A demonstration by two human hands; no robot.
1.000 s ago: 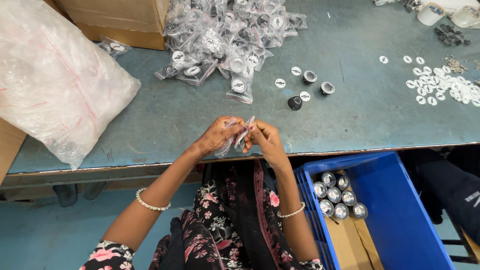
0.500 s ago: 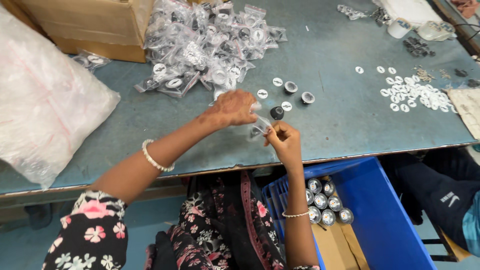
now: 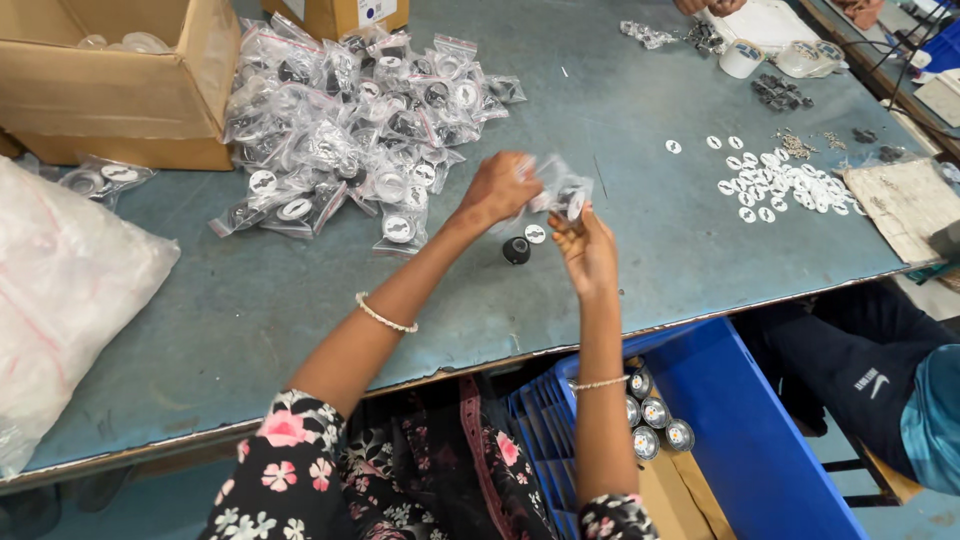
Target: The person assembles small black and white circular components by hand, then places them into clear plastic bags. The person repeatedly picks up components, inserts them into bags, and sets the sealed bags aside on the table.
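2 cardboard boxes (image 3: pixel 120 90), 1 blue crate (image 3: pixel 740 430), 1 black cap (image 3: pixel 516 250), 2 hands (image 3: pixel 500 188).

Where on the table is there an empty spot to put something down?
Bare table lies between the heap of small clear bags and the white discs. Another bare stretch runs along the near edge, between the big white bag and the left hand. It is crowded around the heap, the discs and the cardboard box.
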